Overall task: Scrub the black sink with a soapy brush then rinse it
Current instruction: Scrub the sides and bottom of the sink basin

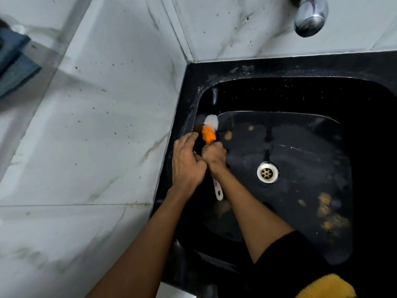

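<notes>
The black sink (300, 67) fills the right half of the head view, with brown stains on its floor and a metal drain (267, 173) near the middle. A brush (209, 131) with orange and white bristles points at the basin's left wall. My right hand (213, 154) is shut on the brush just below the bristles; the white handle end sticks out under my wrist. My left hand (187, 163) rests against the right hand at the sink's left rim, fingers curled, and what it holds cannot be told.
A chrome tap (311, 16) hangs over the sink's back edge at top right. White marble tiles (96, 125) cover the wall to the left and behind. A blue cloth (15, 61) hangs at far left. Something yellow (328, 287) shows at the bottom right edge.
</notes>
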A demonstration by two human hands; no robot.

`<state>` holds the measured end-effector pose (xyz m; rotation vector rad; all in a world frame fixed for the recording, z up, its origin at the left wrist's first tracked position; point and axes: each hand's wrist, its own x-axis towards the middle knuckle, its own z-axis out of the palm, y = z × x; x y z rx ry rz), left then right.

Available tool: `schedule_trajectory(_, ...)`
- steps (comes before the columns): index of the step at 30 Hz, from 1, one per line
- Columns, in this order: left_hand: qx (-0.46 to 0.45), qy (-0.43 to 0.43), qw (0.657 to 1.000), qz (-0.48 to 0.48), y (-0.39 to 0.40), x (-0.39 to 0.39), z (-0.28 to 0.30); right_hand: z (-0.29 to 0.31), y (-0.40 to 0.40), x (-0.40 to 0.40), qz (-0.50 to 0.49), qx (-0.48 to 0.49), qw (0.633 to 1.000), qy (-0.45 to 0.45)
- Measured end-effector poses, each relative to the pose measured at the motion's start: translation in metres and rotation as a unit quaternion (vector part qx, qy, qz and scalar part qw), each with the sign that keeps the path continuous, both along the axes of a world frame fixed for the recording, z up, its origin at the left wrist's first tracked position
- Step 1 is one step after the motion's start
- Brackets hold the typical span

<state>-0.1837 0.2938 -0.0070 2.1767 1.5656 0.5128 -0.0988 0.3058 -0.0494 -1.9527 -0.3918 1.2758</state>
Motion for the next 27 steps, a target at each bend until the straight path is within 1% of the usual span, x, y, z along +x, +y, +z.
schedule_trajectory(2, 0.004, -0.013, 1.000, -0.006, 0.007, -0.002, -0.003, 0.008, 0.011, 0.008, -0.041, 0.025, 0.999, -0.012)
schedule_trajectory(4, 0.000, -0.021, 1.000, -0.007, 0.011, -0.001, -0.006, 0.008, 0.017, 0.007, -0.039, 0.036, 0.999, -0.012)
schedule_trajectory(7, -0.006, -0.024, 1.000, -0.001, 0.013, 0.002, -0.006, -0.002, 0.003, -0.001, 0.019, -0.044, 0.999, 0.027)
schedule_trajectory(9, -0.004, -0.037, 0.999, 0.006, 0.014, 0.002, -0.007, -0.006, 0.005, 0.008, 0.024, -0.044, 0.998, 0.040)
schedule_trajectory(12, 0.015, -0.052, 0.999, 0.006, 0.013, 0.001, -0.011, 0.012, 0.031, 0.031, -0.012, -0.004, 1.000, 0.010)
schedule_trajectory(13, 0.020, -0.054, 0.998, 0.008, 0.012, 0.002, -0.012, 0.022, 0.037, 0.037, 0.005, -0.006, 1.000, -0.018)
schedule_trajectory(14, 0.023, -0.053, 0.998, 0.011, 0.010, 0.003, -0.012, 0.031, 0.039, 0.042, 0.047, -0.017, 0.997, -0.059)
schedule_trajectory(15, 0.024, -0.049, 0.998, 0.014, 0.008, 0.004, -0.012, 0.038, 0.038, 0.047, 0.123, -0.040, 0.984, -0.118)
schedule_trajectory(16, 0.024, -0.046, 0.999, 0.016, 0.007, 0.004, -0.012, 0.042, 0.036, 0.054, 0.210, -0.061, 0.956, -0.196)
schedule_trajectory(17, 0.023, -0.045, 0.999, 0.017, 0.006, 0.005, -0.012, 0.048, 0.031, 0.062, 0.285, -0.074, 0.909, -0.293)
schedule_trajectory(18, 0.019, -0.045, 0.999, 0.019, 0.005, 0.006, -0.012, 0.055, 0.029, 0.071, 0.348, -0.073, 0.849, -0.391)
schedule_trajectory(19, 0.013, -0.045, 0.999, 0.025, 0.004, 0.007, -0.012, 0.064, 0.030, 0.081, 0.408, -0.064, 0.779, -0.473)
schedule_trajectory(20, 0.007, -0.047, 0.998, 0.031, 0.002, 0.009, -0.011, 0.069, 0.035, 0.091, 0.446, -0.047, 0.720, -0.530)
schedule_trajectory(21, 0.003, -0.047, 0.998, 0.037, 0.000, 0.012, -0.012, 0.075, 0.041, 0.103, 0.458, -0.035, 0.686, -0.563)
schedule_trajectory(22, 0.000, -0.046, 0.998, 0.045, -0.003, 0.015, -0.011, 0.080, 0.050, 0.116, 0.454, -0.040, 0.678, -0.576)
schedule_trajectory(23, -0.003, -0.043, 0.998, 0.052, -0.005, 0.017, -0.010, 0.086, 0.057, 0.129, 0.432, -0.057, 0.694, -0.573)
schedule_trajectory(25, -0.007, -0.041, 0.997, 0.058, -0.006, 0.021, -0.009, 0.088, 0.066, 0.155, 0.350, -0.098, 0.736, -0.571)
schedule_trajectory(26, -0.008, -0.041, 0.997, 0.061, -0.006, 0.022, -0.009, 0.087, 0.068, 0.160, 0.319, -0.121, 0.745, -0.574)
schedule_trajectory(27, -0.010, -0.040, 0.997, 0.065, -0.006, 0.022, -0.009, 0.085, 0.068, 0.158, 0.312, -0.140, 0.741, -0.578)
